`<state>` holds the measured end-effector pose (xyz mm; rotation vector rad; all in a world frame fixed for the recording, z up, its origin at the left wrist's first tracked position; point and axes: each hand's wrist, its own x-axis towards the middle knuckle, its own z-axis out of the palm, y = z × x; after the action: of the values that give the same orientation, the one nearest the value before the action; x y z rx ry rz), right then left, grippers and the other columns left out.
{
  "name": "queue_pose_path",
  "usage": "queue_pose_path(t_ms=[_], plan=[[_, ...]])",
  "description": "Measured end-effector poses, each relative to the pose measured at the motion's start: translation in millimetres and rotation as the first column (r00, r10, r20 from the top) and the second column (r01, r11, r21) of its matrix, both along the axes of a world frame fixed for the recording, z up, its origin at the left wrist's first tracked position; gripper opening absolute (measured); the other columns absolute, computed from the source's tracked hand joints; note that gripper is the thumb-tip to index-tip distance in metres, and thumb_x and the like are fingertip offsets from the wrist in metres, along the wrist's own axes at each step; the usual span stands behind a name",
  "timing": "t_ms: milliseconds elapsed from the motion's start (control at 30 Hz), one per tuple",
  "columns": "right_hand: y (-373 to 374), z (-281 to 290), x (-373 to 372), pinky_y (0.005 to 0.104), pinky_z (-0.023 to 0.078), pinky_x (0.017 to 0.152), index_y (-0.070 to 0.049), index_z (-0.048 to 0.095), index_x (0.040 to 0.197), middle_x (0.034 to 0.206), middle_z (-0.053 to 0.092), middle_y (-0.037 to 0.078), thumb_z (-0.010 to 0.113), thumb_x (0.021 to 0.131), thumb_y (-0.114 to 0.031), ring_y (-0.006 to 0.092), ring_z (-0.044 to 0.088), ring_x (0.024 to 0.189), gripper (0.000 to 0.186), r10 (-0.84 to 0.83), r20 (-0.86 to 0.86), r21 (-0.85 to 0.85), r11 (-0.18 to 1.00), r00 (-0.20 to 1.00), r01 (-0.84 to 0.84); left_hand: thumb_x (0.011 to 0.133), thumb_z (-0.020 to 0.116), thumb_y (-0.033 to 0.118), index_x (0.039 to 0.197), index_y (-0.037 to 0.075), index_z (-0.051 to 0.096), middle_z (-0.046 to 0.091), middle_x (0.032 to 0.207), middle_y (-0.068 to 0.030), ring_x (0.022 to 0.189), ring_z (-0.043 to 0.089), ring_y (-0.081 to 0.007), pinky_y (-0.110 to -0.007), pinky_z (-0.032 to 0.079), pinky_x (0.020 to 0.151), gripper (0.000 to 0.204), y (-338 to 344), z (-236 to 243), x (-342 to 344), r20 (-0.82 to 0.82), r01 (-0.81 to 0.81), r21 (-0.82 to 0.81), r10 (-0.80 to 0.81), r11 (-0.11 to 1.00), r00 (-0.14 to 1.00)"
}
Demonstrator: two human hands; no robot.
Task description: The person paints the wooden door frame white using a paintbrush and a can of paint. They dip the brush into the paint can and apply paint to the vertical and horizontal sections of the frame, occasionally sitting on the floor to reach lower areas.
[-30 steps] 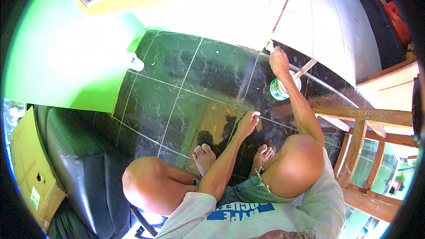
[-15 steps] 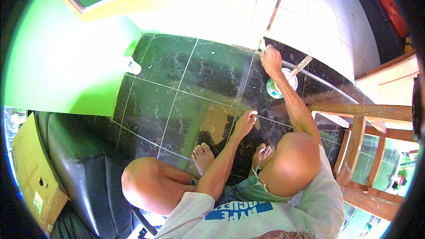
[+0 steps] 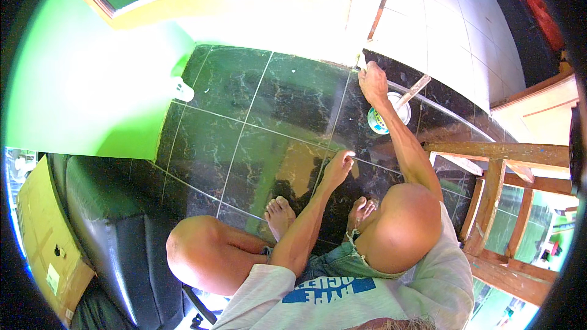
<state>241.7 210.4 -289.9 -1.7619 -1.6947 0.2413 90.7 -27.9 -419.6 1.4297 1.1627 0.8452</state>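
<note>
My right hand (image 3: pixel 373 80) reaches far forward to the corner where the bright wall meets the dark tiled floor. Its fingers are closed on a small pale tool (image 3: pixel 362 61), its tip close to the wall's lower edge; the kind is hard to tell. Beside that wrist stands a white tub (image 3: pixel 380 123) with a coloured label, partly behind my forearm. A flat wooden stick (image 3: pixel 417 88) slants up out of it. My left hand (image 3: pixel 337 171) hangs over the floor, fingers curled together, with a whitish spot at the fingertips; whatever they may hold is hidden.
A wooden frame (image 3: pixel 495 208) stands close on my right. At left are a black padded seat (image 3: pixel 116 226) and a cardboard box (image 3: pixel 46 244). Against the green wall (image 3: pixel 79 85) lies a white object (image 3: pixel 183 90). Pale tiles (image 3: pixel 440 24) lie beyond the doorway.
Both hands stay almost where they were, the right still at the wall corner. The view has shifted very slightly; the tub and stick have not moved.
</note>
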Motion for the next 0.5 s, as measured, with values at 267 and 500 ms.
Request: queue_pose_path(t_ms=[267, 500], plan=[[-9.2, 3.5, -1.1, 0.0543, 0.053, 0.075, 0.007, 0.057, 0.09, 0.085, 0.066, 0.031, 0.063, 0.09, -0.011, 0.0488, 0.067, 0.085, 0.019, -0.026, -0.011, -0.041, 0.999, 1.0, 0.025, 0.096, 0.061, 0.009, 0.126, 0.006, 0.061, 0.064, 0.094, -0.0074, 0.085, 0.064, -0.0194, -0.034, 0.051, 0.08, 0.03, 0.5, 8.7, -1.7, -0.03, -0.005, -0.01, 0.004, 1.0, 1.0], [-41.2, 29.1, 11.9, 0.056, 0.052, 0.075, 0.006, 0.058, 0.089, 0.088, 0.066, 0.03, 0.063, 0.091, -0.011, 0.0488, 0.067, 0.085, 0.018, 0.113, 0.157, -0.054, 0.993, 0.981, -0.106, 0.096, 0.063, 0.011, 0.126, 0.007, 0.061, 0.064, 0.093, -0.0068, 0.083, 0.064, -0.019, -0.035, 0.051, 0.079, 0.03, 0.1, 15.5, -1.0, -0.056, -0.015, -0.026, 0.013, 1.0, 0.998]])
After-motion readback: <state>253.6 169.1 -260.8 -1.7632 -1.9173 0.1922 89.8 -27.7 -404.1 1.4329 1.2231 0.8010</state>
